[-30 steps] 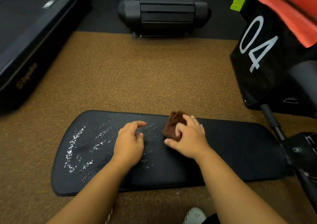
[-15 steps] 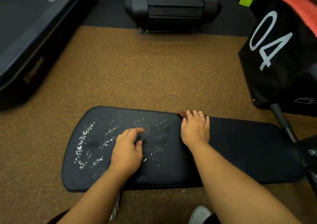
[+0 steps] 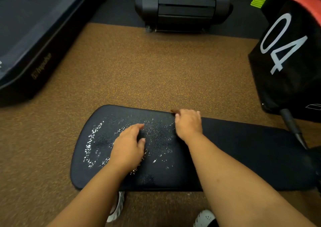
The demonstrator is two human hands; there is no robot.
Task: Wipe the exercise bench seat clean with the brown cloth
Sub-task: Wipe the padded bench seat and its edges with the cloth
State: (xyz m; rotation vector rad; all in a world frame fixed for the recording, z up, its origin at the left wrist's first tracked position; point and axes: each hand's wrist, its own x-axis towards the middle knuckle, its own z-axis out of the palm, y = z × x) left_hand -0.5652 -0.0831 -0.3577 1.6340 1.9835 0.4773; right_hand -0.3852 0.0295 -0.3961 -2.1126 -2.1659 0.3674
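Since a second ago the right hand (image 3: 188, 123) has slid to the bench seat (image 3: 234, 157)'s far edge, flat atop the brown cloth (image 3: 174, 111), which peeks out there. The left hand (image 3: 128, 146) rests loosely curled, holding nothing, amid droplets (image 3: 93, 139); bare pad stretches rightward.

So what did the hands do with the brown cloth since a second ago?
The right hand carried the brown cloth to the bench seat's far edge and flattened onto it, so only a sliver shows. The left hand stayed resting on the seat, and the white droplets remain unwiped.
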